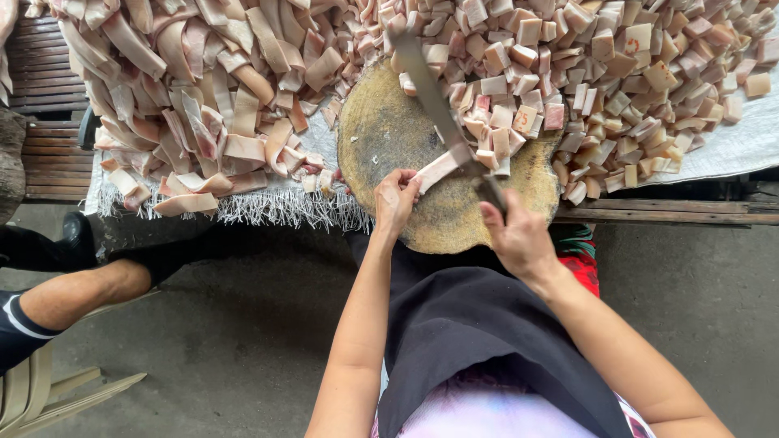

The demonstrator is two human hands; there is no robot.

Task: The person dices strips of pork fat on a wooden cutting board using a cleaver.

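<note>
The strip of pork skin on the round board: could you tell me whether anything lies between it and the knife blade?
Nothing visible does: the knife blade already lies across the strip, which the left hand pins to the board.

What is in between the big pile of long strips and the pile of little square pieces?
In the head view, the round wooden chopping block lies between the long strips and the cut squares.

The round chopping block (406, 154) is worn wood, matt and rough, stained dark across its top. The cleaver (434, 97) has a dull grey metal blade. Strips of pork skin (187, 89) and cut squares (568, 73) look moist, pale and faintly glossy (fat side waxy). Under them lies white woven sacking (268, 207) with a frayed edge. The bench slats (49, 89) are weathered wood.
</note>
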